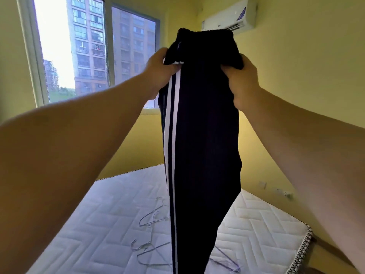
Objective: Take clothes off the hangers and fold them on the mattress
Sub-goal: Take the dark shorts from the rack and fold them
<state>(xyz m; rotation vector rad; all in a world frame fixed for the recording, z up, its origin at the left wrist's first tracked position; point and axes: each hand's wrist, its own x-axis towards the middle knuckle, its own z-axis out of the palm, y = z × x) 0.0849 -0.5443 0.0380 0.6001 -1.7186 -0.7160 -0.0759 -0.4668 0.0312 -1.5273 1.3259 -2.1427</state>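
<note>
While both arms reach up and forward in the head view, the trousers (203,125) hang in the air between them, well above the mattress (94,224), legs together and pointing down. The left hand (158,70) curls its fingers round the striped side edge just below the waistband. The right hand (244,80) bunches and grips the opposite edge at about the same height. The waistband stands up above both fists.

The cloth looks soft, limp and fairly light. It drapes straight and holds no shape, so it should fold easily but crumple if let go unevenly. The best hold, I judge, is where the hands are now, at the two waist corners, with a second hold lower on the legs once they lie flat.

Below, the mattress is white and quilted. Several thin wire hangers (152,216) lie loose on it near the trouser legs and could snag the cloth. Around it are yellow walls, a large window (88,46) on the left and an air conditioner (229,16) high on the right.
</note>
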